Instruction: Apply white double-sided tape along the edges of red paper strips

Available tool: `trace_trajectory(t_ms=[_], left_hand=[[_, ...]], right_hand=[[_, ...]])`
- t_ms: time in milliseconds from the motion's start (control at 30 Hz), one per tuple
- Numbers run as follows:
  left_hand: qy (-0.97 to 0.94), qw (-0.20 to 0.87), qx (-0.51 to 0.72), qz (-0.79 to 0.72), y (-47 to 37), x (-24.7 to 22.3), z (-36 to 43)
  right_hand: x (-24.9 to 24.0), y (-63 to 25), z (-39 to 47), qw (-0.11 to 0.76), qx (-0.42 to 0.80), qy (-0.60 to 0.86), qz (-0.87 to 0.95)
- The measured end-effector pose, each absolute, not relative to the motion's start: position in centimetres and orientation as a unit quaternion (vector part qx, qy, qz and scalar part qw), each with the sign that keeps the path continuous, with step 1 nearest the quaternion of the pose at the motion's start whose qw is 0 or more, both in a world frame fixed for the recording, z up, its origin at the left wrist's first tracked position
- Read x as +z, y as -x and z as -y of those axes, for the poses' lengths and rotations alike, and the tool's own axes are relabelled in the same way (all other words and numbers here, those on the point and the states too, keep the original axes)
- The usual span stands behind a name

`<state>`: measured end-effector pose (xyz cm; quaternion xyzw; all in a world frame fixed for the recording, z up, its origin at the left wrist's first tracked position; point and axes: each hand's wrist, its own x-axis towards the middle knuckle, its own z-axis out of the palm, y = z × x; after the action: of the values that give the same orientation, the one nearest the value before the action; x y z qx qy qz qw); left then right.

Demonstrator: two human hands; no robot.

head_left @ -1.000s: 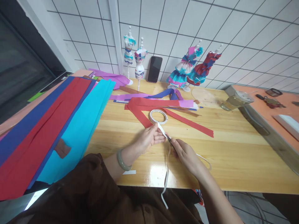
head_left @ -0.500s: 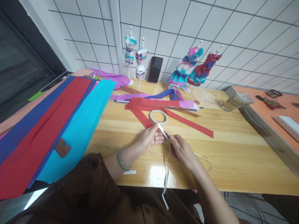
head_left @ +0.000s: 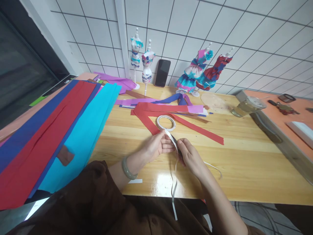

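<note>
My left hand (head_left: pixel 156 145) is closed at the thumb and index finger, pinching the upper end of a narrow white strip (head_left: pixel 168 133). Its other fingers are stretched out beneath. My right hand (head_left: pixel 192 155) is wrapped round what look like dark scissors (head_left: pixel 176 142), mostly hidden by the fingers; their blades lie along the strip. A thin tail of the strip hangs past the table edge, and another thin piece (head_left: pixel 212 165) sticks out right of my right hand. A roll of white tape (head_left: pixel 166 123) lies just beyond my fingers, touching red crepe paper strips (head_left: pixel 200 129).
Coloured crepe paper sheets (head_left: pixel 80 130) cover the table's left side. Small mannequins (head_left: pixel 147 65), a phone (head_left: pixel 162 72) and dressed mannequins (head_left: pixel 193 73) stand along the tiled wall. A lidded cup (head_left: pixel 246 107) is at the right, beside an orange surface (head_left: pixel 271 114) with keys.
The blades have drawn back slightly from the strip's upper part. The hanging white tail has straightened and shifted a little. Both hands stay almost in place.
</note>
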<state>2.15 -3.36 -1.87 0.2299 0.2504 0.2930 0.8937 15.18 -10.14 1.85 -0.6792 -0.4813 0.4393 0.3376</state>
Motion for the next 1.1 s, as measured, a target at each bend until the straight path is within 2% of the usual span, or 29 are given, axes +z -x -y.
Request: trace_trajectory(t_ms=[200, 500, 1100], left_hand=[[-0.238, 0.892, 0.304, -0.236, -2.26, -1.55, 3.48], [-0.245, 0.893, 0.293, -0.237, -2.30, -1.35, 3.59], [-0.250, 0.893, 0.304, -0.218, -2.29, -1.04, 3.82]], right_hand=[[2.49, -14.89, 10.19, 0.338, 0.445, 0.679, 0.475], [2.42, -15.27, 10.45, 0.317, 0.390, 0.686, 0.526], [2.27, -15.49, 10.64, 0.311, 0.390, 0.684, 0.533]])
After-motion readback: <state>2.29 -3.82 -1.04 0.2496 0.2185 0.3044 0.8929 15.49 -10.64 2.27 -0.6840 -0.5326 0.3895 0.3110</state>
